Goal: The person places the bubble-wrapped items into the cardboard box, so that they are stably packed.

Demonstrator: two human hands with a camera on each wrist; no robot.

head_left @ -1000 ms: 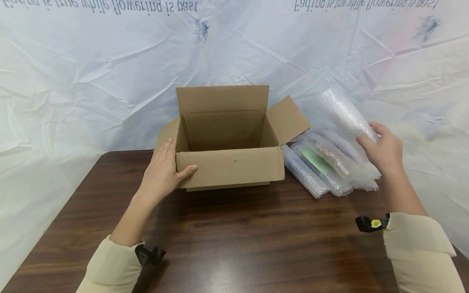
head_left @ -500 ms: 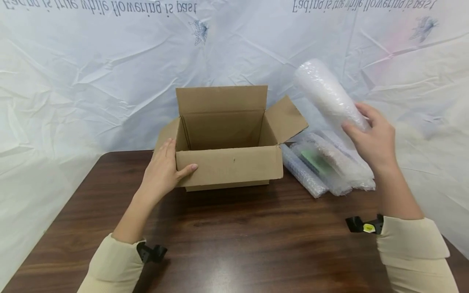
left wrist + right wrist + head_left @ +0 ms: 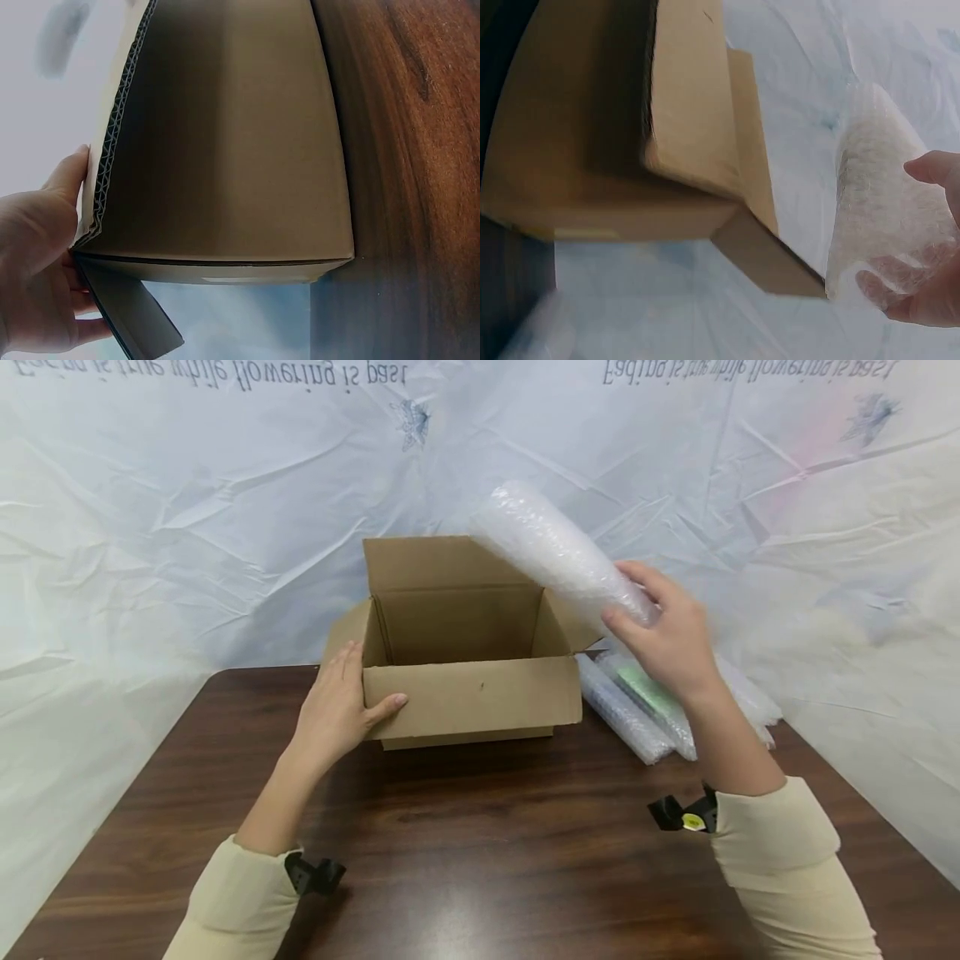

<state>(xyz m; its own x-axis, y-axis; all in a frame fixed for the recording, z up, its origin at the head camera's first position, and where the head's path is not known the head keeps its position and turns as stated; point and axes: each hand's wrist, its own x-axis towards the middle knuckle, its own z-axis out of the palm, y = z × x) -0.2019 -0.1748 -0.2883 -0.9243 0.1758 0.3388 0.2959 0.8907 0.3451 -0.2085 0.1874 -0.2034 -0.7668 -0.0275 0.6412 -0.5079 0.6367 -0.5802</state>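
Note:
An open cardboard box (image 3: pixel 472 697) stands on the table with its flaps spread out. My left hand (image 3: pixel 333 706) grips its front left corner: the thumb lies on the front flap and the fingers reach round to the left side flap. In the left wrist view that hand (image 3: pixel 37 247) shows at the flap edges. My right hand (image 3: pixel 667 631) holds a bubble-wrapped roll (image 3: pixel 566 552) by its lower end, thumb on the near side. The roll tilts up to the left, above the box's right rear part. What the wrap contains cannot be made out.
Several more bubble-wrapped packages (image 3: pixel 626 718), one greenish, lie on the table right of the box, partly behind my right arm. The dark wooden table (image 3: pixel 480 827) extends in front. A wrinkled white sheet (image 3: pixel 262 510) with printed lettering hangs behind.
My right hand has carried the bubble-wrapped roll up and leftward from over the packages to above the box. The left hand and the box have stayed put.

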